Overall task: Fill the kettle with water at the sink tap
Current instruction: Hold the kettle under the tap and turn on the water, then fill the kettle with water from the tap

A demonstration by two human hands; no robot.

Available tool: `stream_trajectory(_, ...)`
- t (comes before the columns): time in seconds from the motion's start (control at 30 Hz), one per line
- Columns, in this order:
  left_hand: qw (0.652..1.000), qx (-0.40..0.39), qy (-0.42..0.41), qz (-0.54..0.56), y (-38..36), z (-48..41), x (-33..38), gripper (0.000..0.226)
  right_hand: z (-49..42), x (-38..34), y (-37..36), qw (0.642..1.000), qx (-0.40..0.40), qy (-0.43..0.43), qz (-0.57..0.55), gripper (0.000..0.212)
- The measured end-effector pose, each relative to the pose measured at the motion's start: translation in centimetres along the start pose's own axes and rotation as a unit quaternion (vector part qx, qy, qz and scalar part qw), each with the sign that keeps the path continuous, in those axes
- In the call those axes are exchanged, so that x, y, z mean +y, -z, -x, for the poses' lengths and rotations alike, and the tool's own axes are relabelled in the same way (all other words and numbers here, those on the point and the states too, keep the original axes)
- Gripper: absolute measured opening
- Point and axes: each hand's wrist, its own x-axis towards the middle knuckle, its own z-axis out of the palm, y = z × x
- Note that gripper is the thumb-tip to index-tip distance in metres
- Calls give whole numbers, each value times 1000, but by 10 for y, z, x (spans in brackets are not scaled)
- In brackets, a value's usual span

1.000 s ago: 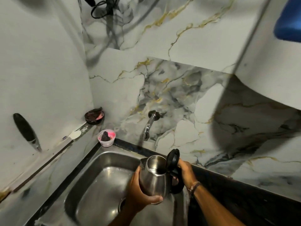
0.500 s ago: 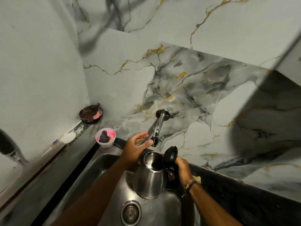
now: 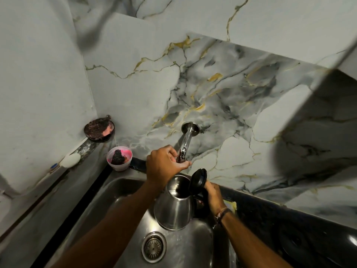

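A steel kettle (image 3: 174, 209) with its black lid (image 3: 199, 179) flipped open hangs over the steel sink (image 3: 116, 192), its mouth just below the tap's end. My right hand (image 3: 212, 196) grips the kettle's black handle. The chrome tap (image 3: 188, 136) comes out of the marble wall and slopes down towards me. My left hand (image 3: 166, 163) is closed around the tap's lower end, hiding the spout. No stream of water shows.
The sink's drain strainer (image 3: 154, 247) lies under the kettle. A small pink bowl (image 3: 119, 158) with a dark scrubber stands at the sink's back left corner, a dark round dish (image 3: 99, 129) behind it. White soap (image 3: 71, 160) lies on the left ledge. A dark counter (image 3: 289, 229) runs to the right.
My left hand let go of the kettle's body, reached up and closed on the tap's end. The kettle stayed in my right hand and now sits under the tap.
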Motion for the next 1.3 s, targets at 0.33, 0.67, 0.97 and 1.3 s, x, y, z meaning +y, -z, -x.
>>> stream_trajectory(0.33, 1000, -9, -19, -7, 3, 7, 7, 37, 5, -6, -3, 1000, 6, 6, 6, 52)
stream_trajectory(0.67, 995, -67, -10, 70, 6, -4, -6, 31, 1, -11, -4, 1000, 20, 6, 13, 50)
stream_trajectory(0.97, 970, -172, -7, 173, 6, -22, -26, 36, 5, -29, -8, 999, 19, 19, 20, 88)
stream_trajectory(1.3, 956, -218, 28, 193, 6, -32, -31, 46, 8, -32, -15, 998, 30, 30, 35, 98)
